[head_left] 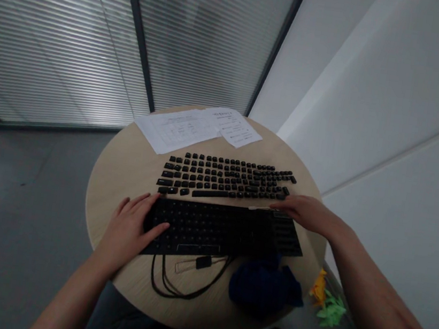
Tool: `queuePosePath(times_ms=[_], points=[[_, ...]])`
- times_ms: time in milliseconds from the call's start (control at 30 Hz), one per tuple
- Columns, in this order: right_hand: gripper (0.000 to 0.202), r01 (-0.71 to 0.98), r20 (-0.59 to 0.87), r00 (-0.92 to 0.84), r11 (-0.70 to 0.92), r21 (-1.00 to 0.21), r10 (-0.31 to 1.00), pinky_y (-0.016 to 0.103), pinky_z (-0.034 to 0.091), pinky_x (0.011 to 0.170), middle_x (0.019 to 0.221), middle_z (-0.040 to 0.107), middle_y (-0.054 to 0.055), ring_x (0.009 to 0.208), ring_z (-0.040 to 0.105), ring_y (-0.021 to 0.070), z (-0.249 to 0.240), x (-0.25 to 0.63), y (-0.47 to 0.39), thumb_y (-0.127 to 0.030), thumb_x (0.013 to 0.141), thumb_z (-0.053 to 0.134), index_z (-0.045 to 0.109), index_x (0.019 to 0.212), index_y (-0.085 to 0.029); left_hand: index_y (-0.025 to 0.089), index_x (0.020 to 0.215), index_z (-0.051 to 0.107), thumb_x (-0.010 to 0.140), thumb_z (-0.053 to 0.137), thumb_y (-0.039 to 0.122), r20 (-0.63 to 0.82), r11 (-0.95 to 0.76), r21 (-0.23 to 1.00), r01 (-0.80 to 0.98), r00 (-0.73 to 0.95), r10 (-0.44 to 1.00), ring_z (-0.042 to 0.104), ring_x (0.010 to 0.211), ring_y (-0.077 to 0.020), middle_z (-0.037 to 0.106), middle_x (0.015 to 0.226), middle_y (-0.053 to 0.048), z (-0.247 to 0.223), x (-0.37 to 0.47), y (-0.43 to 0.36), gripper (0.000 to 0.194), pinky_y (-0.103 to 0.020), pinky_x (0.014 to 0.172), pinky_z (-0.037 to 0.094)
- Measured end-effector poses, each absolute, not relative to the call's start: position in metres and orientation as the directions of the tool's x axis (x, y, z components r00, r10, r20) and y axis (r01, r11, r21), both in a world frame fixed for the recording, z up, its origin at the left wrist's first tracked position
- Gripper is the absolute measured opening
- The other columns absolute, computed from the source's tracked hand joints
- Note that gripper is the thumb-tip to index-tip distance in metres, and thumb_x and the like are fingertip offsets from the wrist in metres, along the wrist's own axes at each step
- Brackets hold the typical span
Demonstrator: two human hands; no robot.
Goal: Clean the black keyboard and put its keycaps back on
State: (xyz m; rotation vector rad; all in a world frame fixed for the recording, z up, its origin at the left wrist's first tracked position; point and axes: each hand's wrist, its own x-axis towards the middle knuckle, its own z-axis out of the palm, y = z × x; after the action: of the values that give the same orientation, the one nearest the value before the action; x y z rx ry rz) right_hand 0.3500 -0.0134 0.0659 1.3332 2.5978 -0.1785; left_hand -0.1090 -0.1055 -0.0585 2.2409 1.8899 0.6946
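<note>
A black keyboard base [211, 228] without its keycaps lies near the front of the round table. My left hand [133, 223] rests at its left end, thumb over the surface and fingers spread along the edge. Behind the base, loose black keycaps [201, 178] lie in rows, with the long spacebar [210, 193] in the nearest row. My right hand [306, 211] lies at the base's upper right edge, fingers stretched out beside the rightmost keycaps. A thin light-coloured strip [259, 208] shows by its fingertips; I cannot make out its kind.
Printed papers [184, 127] lie at the back of the round table [111, 172]. In front of the base are a looped black cable [182, 294], a thin wire tool [185, 266] and a dark blue cloth bundle [263, 289]. A white wall [397, 101] stands close on the right.
</note>
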Motion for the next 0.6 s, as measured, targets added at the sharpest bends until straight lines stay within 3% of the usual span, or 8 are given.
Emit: queuePosePath(times_ms=[133,333,500,600], points=[[0.037,0.849,-0.220,-0.519,0.529,-0.018,0.826,0.038,0.055,0.092,0.116,0.077,0.006,0.107,0.072,0.0250,0.071,0.372,-0.025,-0.023,0.102,0.047,0.075,0.125,-0.030,0.018,0.148,0.046,0.092,0.050,0.065,0.268,-0.218,0.373,0.902,0.120,0.956,0.053,0.136,-0.0401,0.060,0.145,-0.019,-0.060,-0.110,-0.104,0.074,-0.064,0.118,0.031],[0.035,0.902,-0.198,-0.424,0.431,-0.005,0.884,0.039,0.057,0.086,0.113,0.080,0.005,0.101,0.075,0.0264,0.084,0.395,-0.041,-0.026,0.100,0.049,0.079,0.117,-0.031,0.024,0.150,0.043,0.092,0.050,0.064,0.286,-0.219,0.370,0.903,0.114,0.951,0.053,0.136,-0.0407,0.060,0.144,-0.017,-0.062,-0.111,-0.102,0.070,-0.066,0.117,0.032],[0.035,0.931,-0.129,-0.349,0.359,0.065,0.928,0.044,0.059,0.087,0.115,0.079,0.007,0.104,0.074,0.0300,0.092,0.395,-0.050,-0.028,0.101,0.048,0.078,0.119,-0.029,0.024,0.150,0.042,0.094,0.046,0.065,0.292,-0.230,0.355,0.906,0.126,0.948,0.054,0.135,-0.0413,0.059,0.144,-0.020,-0.064,-0.113,-0.100,0.070,-0.066,0.117,0.032],[0.039,0.946,-0.049,-0.324,0.324,-0.015,0.945,0.045,0.058,0.092,0.121,0.077,0.006,0.109,0.073,0.0288,0.088,0.394,-0.061,-0.030,0.104,0.043,0.074,0.127,-0.028,0.022,0.150,0.042,0.094,0.046,0.066,0.298,-0.241,0.352,0.904,0.136,0.945,0.054,0.134,-0.0428,0.059,0.144,-0.021,-0.065,-0.114,-0.099,0.071,-0.066,0.117,0.032]])
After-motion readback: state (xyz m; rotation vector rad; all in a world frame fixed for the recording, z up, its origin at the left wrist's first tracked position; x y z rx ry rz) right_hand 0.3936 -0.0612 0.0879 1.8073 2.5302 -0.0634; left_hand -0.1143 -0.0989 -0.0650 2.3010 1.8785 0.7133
